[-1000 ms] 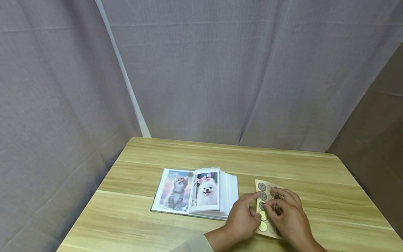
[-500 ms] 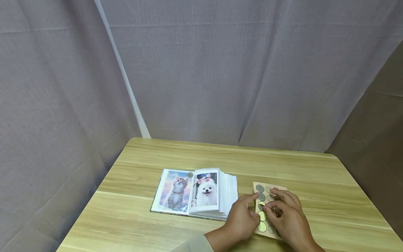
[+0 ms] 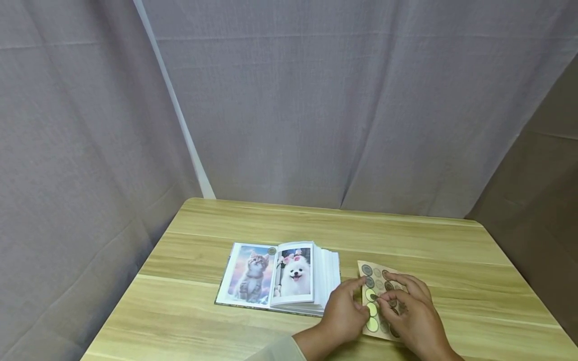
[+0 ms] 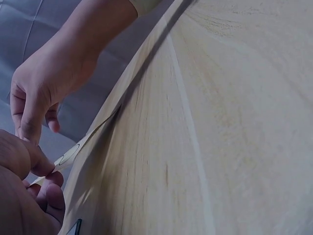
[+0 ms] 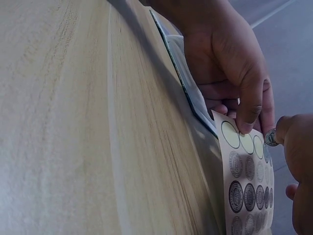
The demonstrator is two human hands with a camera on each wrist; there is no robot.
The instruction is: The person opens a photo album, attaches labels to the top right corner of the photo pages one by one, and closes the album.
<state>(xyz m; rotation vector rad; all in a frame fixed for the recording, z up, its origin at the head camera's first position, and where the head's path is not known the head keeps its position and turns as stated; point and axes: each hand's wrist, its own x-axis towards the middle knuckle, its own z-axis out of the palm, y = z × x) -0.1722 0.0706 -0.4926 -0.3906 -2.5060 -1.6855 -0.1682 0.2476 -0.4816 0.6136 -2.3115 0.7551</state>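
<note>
The right hand [image 3: 412, 312] is nearest, its thumb and forefinger pinching a small round dark-printed sticker [image 5: 271, 137] by the rim; whether part of it is stuck down cannot be told. Just beside it, the left hand [image 3: 345, 316] grips the near-left edge of a thin tan paper sheet [image 5: 243, 180] printed with rows of round grey and black seals. The sheet is on the table's right side, bowed a little between the hands, and three bright yellow discs [image 3: 372, 309] show along its left column. It looks very light and limp, easy to crease, so a hold near an edge, close to the disc being worked, should steady it best. The sticker is probably weightless in the fingers, tacky underneath and quick to curl or tear; a rim pinch keeps skin off most of its back. Farther left lies an open white-paged photo album [image 3: 327, 281], a kitten picture [image 3: 251, 276] on one page, a white-dog picture [image 3: 295, 276] on the other, and a round grey sticker [image 3: 272, 251] at the kitten's upper corner. Behind the pale wood-grain table [image 3: 289, 220] hangs a grey cloth curtain [image 3: 280, 115].
</note>
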